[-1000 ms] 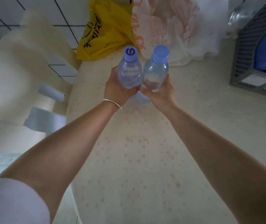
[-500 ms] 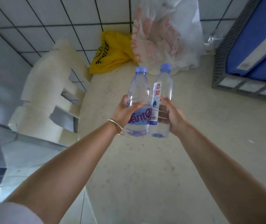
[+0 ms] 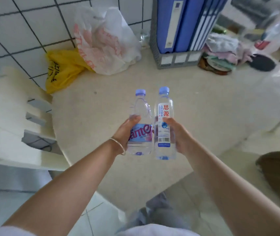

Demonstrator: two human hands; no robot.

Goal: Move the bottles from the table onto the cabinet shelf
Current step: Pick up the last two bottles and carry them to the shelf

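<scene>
Two clear water bottles with pale blue caps hang upright side by side above the cream table (image 3: 101,103). My left hand (image 3: 124,132) grips the shorter bottle with the light blue label (image 3: 141,120) around its middle. My right hand (image 3: 178,135) grips the taller bottle with the white label and red characters (image 3: 164,116). The two bottles nearly touch. No cabinet shelf can be made out in this view.
A yellow bag (image 3: 62,67) and a white plastic bag (image 3: 105,40) lie at the table's back by the tiled wall. A grey rack with blue binders (image 3: 180,31) stands behind right, cloths (image 3: 224,46) beside it. A cream plastic chair (image 3: 13,113) stands left.
Both hands have lifted the bottles off the table and drawn them back toward me. The view has tilted up and pulled away, showing more of the table and its back.
</scene>
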